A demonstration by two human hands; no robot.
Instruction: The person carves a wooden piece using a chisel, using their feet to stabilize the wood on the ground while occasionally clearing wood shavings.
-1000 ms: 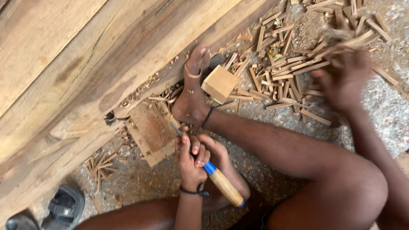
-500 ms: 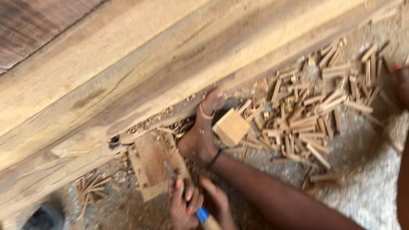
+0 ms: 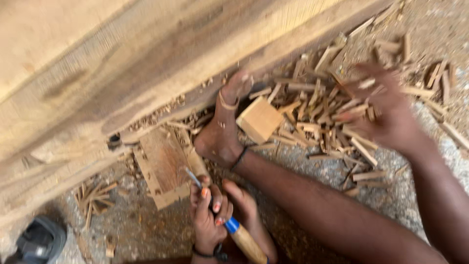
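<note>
My left hand (image 3: 210, 215) grips a chisel by its wooden handle (image 3: 246, 240), just behind a blue collar. The metal blade (image 3: 193, 177) rests on the edge of a flat notched wood piece (image 3: 163, 166) lying on the ground. My bare foot (image 3: 222, 134) presses against that piece and points toward a big timber beam (image 3: 146, 63). A small square wood block (image 3: 259, 120) sits beside the foot. My right hand (image 3: 386, 115) is blurred, down among a pile of split wood sticks (image 3: 322, 110); whether it holds any cannot be told.
Wood chips and shavings litter the gritty ground along the beam. A small bundle of sticks (image 3: 93, 198) lies at the left. A dark sandal (image 3: 39, 242) sits in the bottom left corner. More sticks (image 3: 439, 78) lie at the far right.
My right hand has come in from the right edge onto the stick pile. The left hand stays on the chisel at the flat piece. The view has shifted.
</note>
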